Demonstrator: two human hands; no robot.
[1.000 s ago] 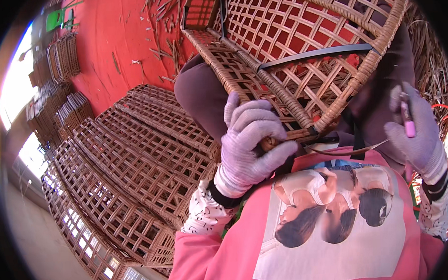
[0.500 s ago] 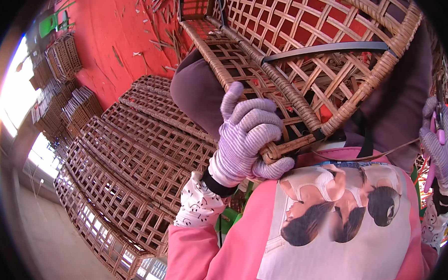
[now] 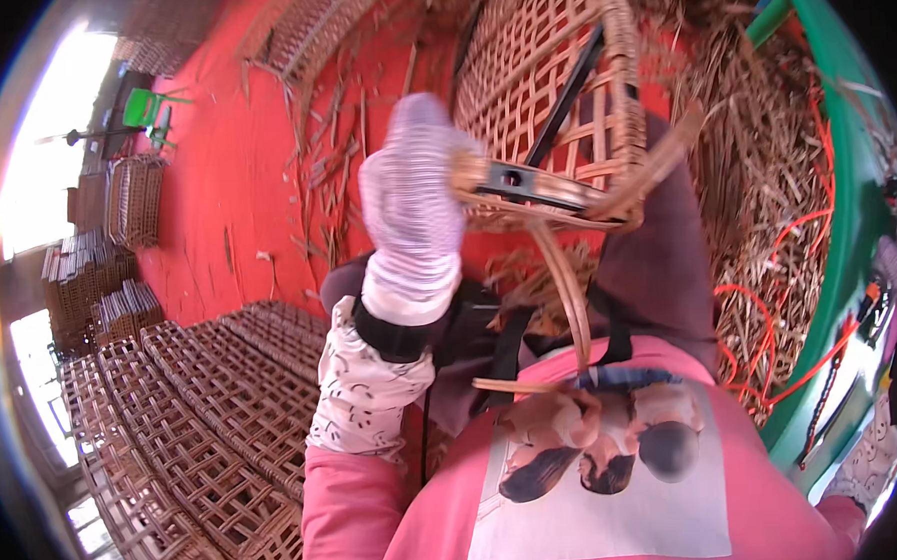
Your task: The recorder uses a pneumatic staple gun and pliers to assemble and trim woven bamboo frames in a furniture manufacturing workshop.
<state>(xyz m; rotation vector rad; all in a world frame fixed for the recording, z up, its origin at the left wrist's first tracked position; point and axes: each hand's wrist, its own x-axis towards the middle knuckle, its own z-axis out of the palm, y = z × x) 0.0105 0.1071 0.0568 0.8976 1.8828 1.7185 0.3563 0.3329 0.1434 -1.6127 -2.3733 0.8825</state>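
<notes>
My left hand (image 3: pixel 415 206), in a striped lilac glove, is closed around the near left corner of a brown woven wicker basket (image 3: pixel 549 65). The basket is tilted above my lap, with a dark bar (image 3: pixel 568 95) across its open weave. A loose wicker strip (image 3: pixel 572 295) hangs from the corner beside my left hand, and another blurred strip (image 3: pixel 659 166) sticks out at its right. My right hand (image 3: pixel 894 271), also gloved, is at the far right edge beyond the green rim; its fingers are smeared and partly cut off, so what it holds cannot be made out.
Stacked woven wicker pieces (image 3: pixel 204 421) stand close on my left. More stacks (image 3: pixel 94 295) and a green chair (image 3: pixel 143 108) are farther back. Wicker scraps (image 3: pixel 744 167) and an orange cord (image 3: pixel 771 336) lie at right, beside a green edge (image 3: pixel 848 152). The floor (image 3: pixel 205 211) is red.
The basket has turned and swung away from me, my left hand moving forward with it. My right hand, earlier with a pink-handled tool, remains at the right edge. The view has shifted right.
</notes>
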